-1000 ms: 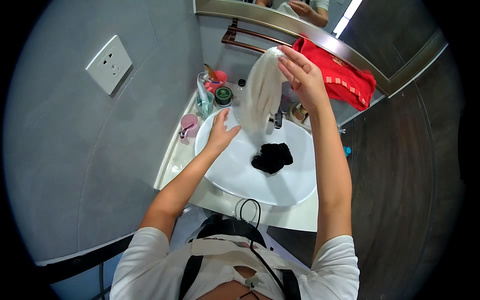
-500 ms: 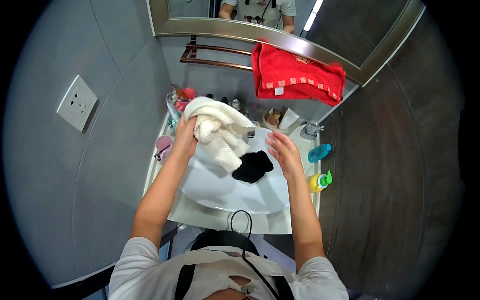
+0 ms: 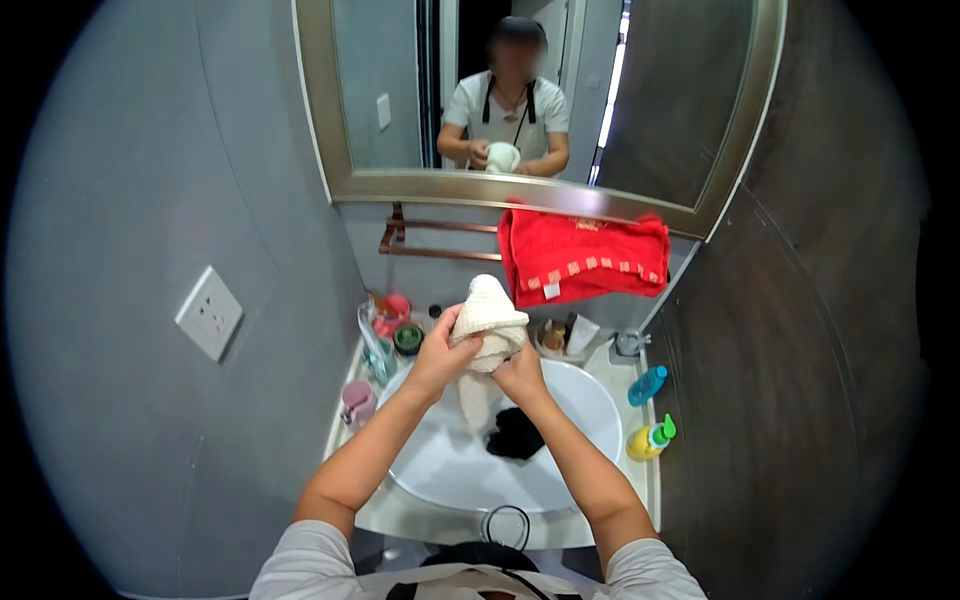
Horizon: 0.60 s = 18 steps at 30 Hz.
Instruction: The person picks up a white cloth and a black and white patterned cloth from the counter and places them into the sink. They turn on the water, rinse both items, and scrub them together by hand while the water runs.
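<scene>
Bunched between both my hands is a white cloth [image 3: 488, 318] with a waffle-like knit texture; part of it hangs down over the white washbasin [image 3: 430, 465]. My left hand [image 3: 440, 356] grips its left side, thumb across the front. On its lower right, my right hand [image 3: 522, 376] has closed on the fabric, its fingers partly hidden. Below them a crumpled black cloth [image 3: 516, 436] lies in the basin, beside the hanging end of the white one. My right forearm covers part of the basin.
A red towel [image 3: 585, 260] hangs on a copper-coloured rail [image 3: 440, 250] under the mirror [image 3: 400, 100]. Around the basin stand a pink cup [image 3: 358, 402], a green-lidded jar [image 3: 408, 338], a blue bottle [image 3: 648, 385] and a yellow pump bottle [image 3: 648, 442]. The left wall bears a socket [image 3: 210, 313].
My right hand has come in from the right and taken hold of the white cloth, now gathered into a tighter bunch. The view has tilted up, showing more of the mirror.
</scene>
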Available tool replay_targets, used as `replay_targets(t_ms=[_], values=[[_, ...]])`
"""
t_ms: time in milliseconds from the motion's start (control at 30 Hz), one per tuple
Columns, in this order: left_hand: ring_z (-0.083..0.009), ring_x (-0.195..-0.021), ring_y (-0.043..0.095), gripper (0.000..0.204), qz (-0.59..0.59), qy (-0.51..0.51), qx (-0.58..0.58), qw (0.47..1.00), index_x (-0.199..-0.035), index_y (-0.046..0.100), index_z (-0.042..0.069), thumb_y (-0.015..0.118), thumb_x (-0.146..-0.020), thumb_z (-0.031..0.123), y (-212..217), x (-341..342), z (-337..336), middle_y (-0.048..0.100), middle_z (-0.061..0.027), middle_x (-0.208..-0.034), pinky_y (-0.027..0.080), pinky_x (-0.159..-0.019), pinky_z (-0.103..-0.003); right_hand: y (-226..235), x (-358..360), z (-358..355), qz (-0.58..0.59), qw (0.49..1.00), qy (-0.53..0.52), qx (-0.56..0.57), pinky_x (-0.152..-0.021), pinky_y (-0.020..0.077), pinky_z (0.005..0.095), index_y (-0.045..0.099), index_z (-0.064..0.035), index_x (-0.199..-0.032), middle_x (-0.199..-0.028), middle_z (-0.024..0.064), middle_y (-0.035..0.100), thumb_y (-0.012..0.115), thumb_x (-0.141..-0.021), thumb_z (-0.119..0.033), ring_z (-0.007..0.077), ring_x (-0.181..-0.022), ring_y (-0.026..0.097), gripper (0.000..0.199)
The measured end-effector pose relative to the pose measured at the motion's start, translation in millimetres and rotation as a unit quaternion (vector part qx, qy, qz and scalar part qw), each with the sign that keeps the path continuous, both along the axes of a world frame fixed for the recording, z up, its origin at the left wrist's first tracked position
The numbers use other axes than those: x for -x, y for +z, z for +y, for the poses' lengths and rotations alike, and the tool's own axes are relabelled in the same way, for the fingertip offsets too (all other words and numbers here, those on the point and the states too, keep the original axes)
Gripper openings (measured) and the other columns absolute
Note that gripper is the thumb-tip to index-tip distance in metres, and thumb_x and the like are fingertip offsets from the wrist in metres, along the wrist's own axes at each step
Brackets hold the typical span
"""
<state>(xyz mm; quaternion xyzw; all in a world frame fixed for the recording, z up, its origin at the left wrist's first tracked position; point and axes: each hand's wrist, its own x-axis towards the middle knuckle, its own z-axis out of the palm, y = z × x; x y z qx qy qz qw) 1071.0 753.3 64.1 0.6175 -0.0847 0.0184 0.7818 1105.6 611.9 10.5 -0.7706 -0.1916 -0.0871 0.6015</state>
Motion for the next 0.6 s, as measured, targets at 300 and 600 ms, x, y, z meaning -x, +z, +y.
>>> replay_targets(t_ms=[300, 600], values=[[-0.037, -0.121, 0.032, 0.067, -0.345, 0.195, -0.418, 0.818, -0.128, 0.038, 0.01, 0.056, -0.065, -0.002, 27.5, -23.2, 17.3, 0.033, -0.0206, -0.129, 0.028, -0.1, -0.039, 72.9, -78.4, 30.3, 0.176, 0.804, 0.209, -0.528, -0.077, 0.0497, 0.0336, 0.046, -0.0037, -0.111, -0.104, 0.0097, 0.055, 0.049, -0.087, -0.013, 0.0205, -0.094, 0.056, 0.026], [-0.0346, -0.114, 0.04, 0.037, -0.325, 0.308, -0.603, 0.66, -0.113, 0.053, 0.01, 0.055, -0.077, 0.016, 41.3, -135.5, 86.1, 0.046, -0.0167, -0.121, 0.037, -0.091, -0.041, 89.5, -110.1, 35.1, -0.224, 0.956, -0.187, 0.012, -0.096, 0.0316, 0.0413, 0.029, 0.0016, -0.127, -0.12, 0.0263, 0.037, 0.06, -0.071, -0.007, 0.038, -0.114, 0.036, 0.065]])
